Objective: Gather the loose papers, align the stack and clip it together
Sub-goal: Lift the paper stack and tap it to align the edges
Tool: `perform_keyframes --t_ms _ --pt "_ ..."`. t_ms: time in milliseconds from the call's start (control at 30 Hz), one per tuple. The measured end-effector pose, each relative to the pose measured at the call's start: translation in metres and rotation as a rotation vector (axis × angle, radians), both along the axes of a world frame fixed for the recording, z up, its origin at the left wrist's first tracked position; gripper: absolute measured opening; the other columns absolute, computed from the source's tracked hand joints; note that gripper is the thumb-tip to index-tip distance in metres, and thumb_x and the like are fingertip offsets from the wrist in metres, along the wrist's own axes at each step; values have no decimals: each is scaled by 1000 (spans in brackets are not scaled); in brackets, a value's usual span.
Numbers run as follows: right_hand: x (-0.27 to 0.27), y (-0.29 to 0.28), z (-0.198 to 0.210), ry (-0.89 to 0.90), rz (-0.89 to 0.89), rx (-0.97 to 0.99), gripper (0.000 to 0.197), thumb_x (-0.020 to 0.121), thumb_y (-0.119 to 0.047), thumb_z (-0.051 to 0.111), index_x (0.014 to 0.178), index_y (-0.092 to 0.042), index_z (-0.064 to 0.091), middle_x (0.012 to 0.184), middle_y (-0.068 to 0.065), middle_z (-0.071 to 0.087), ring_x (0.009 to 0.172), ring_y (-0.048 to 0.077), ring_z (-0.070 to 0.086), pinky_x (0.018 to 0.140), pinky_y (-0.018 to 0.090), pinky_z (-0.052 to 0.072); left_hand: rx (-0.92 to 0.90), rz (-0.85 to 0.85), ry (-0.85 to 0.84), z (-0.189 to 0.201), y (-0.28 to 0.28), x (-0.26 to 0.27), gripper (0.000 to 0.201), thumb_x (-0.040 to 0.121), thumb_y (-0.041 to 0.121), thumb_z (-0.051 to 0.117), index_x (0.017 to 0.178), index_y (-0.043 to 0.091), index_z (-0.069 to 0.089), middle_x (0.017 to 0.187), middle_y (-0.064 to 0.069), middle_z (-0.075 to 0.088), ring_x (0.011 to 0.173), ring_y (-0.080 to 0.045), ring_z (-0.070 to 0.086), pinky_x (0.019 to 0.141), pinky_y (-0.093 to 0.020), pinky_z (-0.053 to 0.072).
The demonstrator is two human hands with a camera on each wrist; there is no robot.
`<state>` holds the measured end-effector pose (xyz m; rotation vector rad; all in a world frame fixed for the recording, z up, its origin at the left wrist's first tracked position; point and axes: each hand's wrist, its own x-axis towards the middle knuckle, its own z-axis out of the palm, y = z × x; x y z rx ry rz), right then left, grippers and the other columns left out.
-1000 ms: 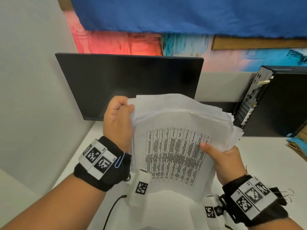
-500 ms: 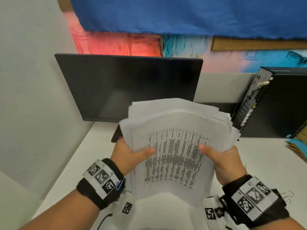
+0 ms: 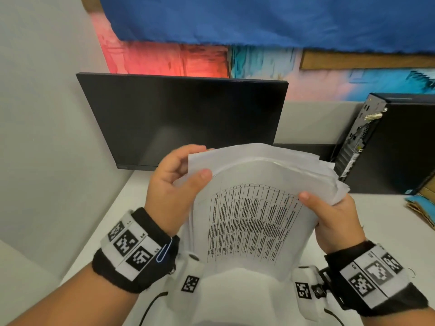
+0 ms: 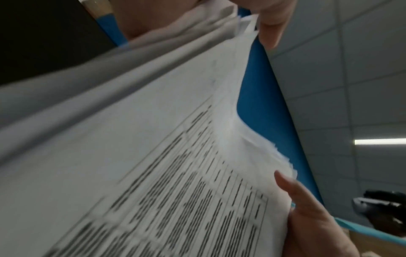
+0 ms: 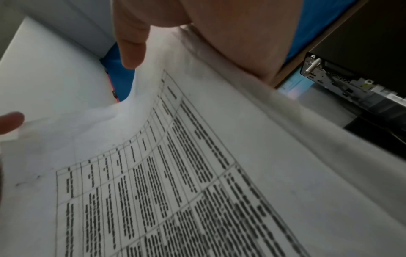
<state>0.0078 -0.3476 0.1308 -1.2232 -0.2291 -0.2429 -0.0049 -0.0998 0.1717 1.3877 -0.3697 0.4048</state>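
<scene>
A thick stack of white papers (image 3: 254, 208) with a printed table on the front sheet is held upright above the desk, bowed and with uneven top edges. My left hand (image 3: 175, 184) grips its upper left corner, thumb on the front sheet and fingers curled behind. My right hand (image 3: 329, 215) holds the right edge, thumb on the front. The printed stack of papers (image 4: 153, 165) fills the left wrist view, and the same papers (image 5: 197, 173) fill the right wrist view. A blue paper clip (image 3: 164, 252) is hooked on my left wristband. Black binder clips (image 3: 410, 271) hang at my right wristband, mostly hidden.
A dark monitor (image 3: 183, 118) stands behind the papers. A black computer case (image 3: 388, 142) sits at the right. The white desk (image 3: 388, 220) lies below, with brown and blue cardboard (image 3: 421, 205) at its right edge. A grey wall closes the left side.
My left hand moved from the stack's lower left edge up to its top left corner. The right hand kept its hold on the right edge.
</scene>
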Motion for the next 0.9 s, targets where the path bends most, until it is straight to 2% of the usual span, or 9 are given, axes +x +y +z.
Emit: perform_keyframes --t_ms 67,167,300,400,467,533,667,767,900 --pt "3 0 4 4 -4 -1 58 60 -16 78 114 -11 60 101 11 69 89 24 68 72 36 58 36 87 -10 7 -4 2 18 71 18 67 78 35 70 92 9 74 85 -12 69 66 -23 55" --pt "5 3 6 46 -66 -86 50 67 0 75 112 -18 61 105 11 68 93 24 68 76 40 57 58 130 13 8 -7 6 32 84 8 58 70 35 69 90 10 74 90 -17 68 66 -23 54" --pt "5 5 5 103 -152 -153 27 60 -21 77 85 -30 71 86 -2 76 83 17 72 73 37 59 -58 38 30 6 -5 11 16 71 23 69 70 37 62 97 6 73 95 -19 68 65 -25 56" --pt "1 6 13 57 -198 -124 29 68 -8 73 90 -26 68 83 -7 76 83 15 72 78 38 58 -42 -85 -7 -4 6 14 52 47 46 85 92 34 62 110 -4 65 100 -21 66 69 -28 56" --pt "-2 6 21 -9 -179 -63 32 68 -6 70 93 -25 66 85 -7 76 85 13 71 76 32 58 98 -52 -10 -11 11 14 80 48 48 84 115 15 56 113 -16 62 102 -24 65 73 -28 56" --pt "-3 8 24 -54 -151 -55 33 71 -1 68 95 -24 65 86 -8 75 85 10 71 74 27 58 306 43 -13 -20 12 12 81 53 49 81 116 4 57 109 -12 65 100 -15 65 76 -21 55" --pt "-3 12 17 -42 -144 -118 39 63 -15 71 100 -24 62 91 0 71 83 14 70 68 29 58 306 118 111 -37 9 10 54 61 22 83 110 11 63 102 1 69 93 -4 67 74 -19 56" --pt "-4 14 19 -116 -208 -158 45 69 -13 70 103 -37 54 99 -9 62 83 10 67 68 31 59 289 101 153 -40 6 11 54 62 18 80 113 10 61 102 3 70 96 -6 67 76 -20 55" --pt "-1 14 28 -261 -249 -207 51 77 -15 68 115 -44 48 97 -20 63 92 6 63 78 28 57 258 110 90 -30 1 13 57 66 5 78 107 36 52 103 10 61 94 3 63 67 -13 54"
